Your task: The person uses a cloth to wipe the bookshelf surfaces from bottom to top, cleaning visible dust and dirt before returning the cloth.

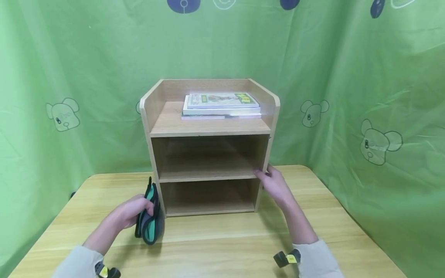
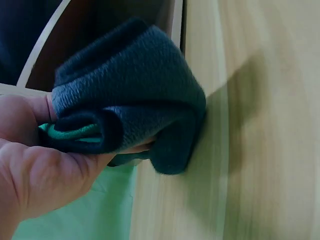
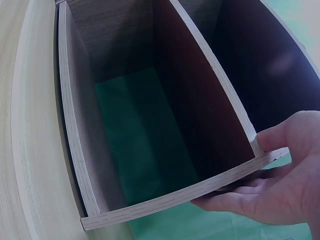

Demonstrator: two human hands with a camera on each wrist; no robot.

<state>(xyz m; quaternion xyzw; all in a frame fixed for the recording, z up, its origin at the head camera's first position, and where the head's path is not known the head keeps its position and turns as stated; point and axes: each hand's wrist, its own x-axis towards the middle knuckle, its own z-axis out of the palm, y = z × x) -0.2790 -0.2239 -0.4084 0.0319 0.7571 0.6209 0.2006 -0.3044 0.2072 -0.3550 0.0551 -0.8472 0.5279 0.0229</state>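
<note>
A small wooden shelf unit (image 1: pixel 208 126) stands on the table with three levels. My left hand (image 1: pixel 133 210) grips a folded cloth (image 1: pixel 151 228) by the unit's left side, thumb on the near face. The cloth is dark grey with green inner folds and black edging; its fuzzy grey side (image 2: pixel 135 70) faces the left wrist camera. On the right, my right hand (image 1: pixel 276 188) holds the unit's side panel (image 3: pixel 195 190), thumb at the front by the middle board and fingers around the outside. Part of those fingers is hidden behind the panel in the head view.
Several books (image 1: pixel 221 104) lie stacked on the top level. The light wooden table (image 1: pixel 215 247) has rounded far corners. A green curtain (image 1: pixel 104 58) with cartoon animal outlines hangs behind and on both sides, close to the table's edges.
</note>
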